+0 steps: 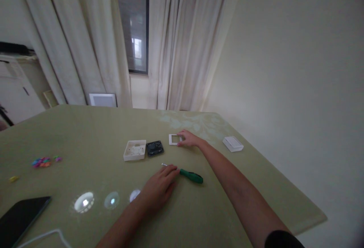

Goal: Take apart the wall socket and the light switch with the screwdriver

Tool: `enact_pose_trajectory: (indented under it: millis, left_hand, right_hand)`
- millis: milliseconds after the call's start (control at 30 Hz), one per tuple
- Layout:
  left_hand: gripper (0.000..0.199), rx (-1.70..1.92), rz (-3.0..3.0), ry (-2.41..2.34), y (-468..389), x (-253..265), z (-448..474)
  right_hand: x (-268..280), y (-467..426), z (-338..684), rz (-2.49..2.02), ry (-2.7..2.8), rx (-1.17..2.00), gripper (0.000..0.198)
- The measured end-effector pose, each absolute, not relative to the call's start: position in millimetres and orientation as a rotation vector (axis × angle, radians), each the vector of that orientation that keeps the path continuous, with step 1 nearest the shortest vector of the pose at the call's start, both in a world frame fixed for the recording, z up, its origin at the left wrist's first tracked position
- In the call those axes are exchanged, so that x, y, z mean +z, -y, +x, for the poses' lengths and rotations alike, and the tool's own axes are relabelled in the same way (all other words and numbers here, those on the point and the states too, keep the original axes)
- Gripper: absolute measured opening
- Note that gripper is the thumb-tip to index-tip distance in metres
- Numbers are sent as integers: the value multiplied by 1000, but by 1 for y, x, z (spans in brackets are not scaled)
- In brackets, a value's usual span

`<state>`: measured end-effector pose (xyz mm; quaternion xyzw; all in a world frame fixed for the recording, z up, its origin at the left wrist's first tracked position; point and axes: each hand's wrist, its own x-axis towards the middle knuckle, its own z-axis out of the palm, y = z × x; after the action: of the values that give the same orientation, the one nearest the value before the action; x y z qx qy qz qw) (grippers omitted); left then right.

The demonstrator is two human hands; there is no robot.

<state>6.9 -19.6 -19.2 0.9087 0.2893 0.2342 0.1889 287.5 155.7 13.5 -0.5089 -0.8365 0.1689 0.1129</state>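
Note:
A green-handled screwdriver [191, 176] lies on the table, its metal tip showing beyond the fingers. My left hand [160, 185] is over its shaft, with bent fingers closed on it; part of the shaft is hidden. Farther forward, my right hand [187, 138] pinches the right side of a white square frame [170, 140] between thumb and fingers. The frame is at table level. To the left of it sits a black square module [155, 148], right beside an open white box [134, 158] with its inside facing up.
Another white box [233, 144] stands near the table's right edge, by the wall. At left are small colourful pieces [42, 162], a yellow piece [13, 179], a dark tablet [21, 217] and a white cable [54, 231]. Light reflections show on the table cover [93, 134].

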Motion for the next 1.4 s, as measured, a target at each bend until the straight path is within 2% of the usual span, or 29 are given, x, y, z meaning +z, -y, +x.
enact_pose_trajectory:
  millis: [233, 333, 400, 533, 700, 833, 1000, 1200, 1333, 1400]
  left_hand:
    - [47, 631, 2568, -710, 26, -10, 8]
    - [37, 605, 2608, -689, 29, -6, 13]
    - [28, 592, 2649, -689, 30, -6, 17]
    - [19, 587, 2752, -667, 27, -13, 17]
    - [5, 583, 2893, -549, 34, -15, 16]
    - [17, 599, 2969, -427, 51, -10, 22]
    - [10, 623, 3042, -279, 66, -7, 31]
    - [16, 646, 3008, -294, 65, -8, 30]
    - [14, 555, 2958, -333, 64, -10, 28]
    - [14, 551, 2929, -368, 64, -12, 27]
  right_hand:
    - [20, -188, 259, -1422, 2542, 586, 36]
    - [23, -184, 260, -1410, 2567, 626, 35]
    - [24, -174, 263, -1406, 2571, 630, 42]
    - [25, -139, 270, -1387, 2558, 599, 71]
    - [27, -80, 271, -1284, 2595, 566, 72]
    - [26, -45, 259, -1180, 2652, 532, 72]
    - [22, -31, 223, -1120, 2684, 415, 73]
    - [16, -38, 157, -979, 2735, 268, 73]
    - [13, -40, 135, -956, 2702, 183, 60]
    - [11, -36, 139, -1002, 2645, 148, 63]
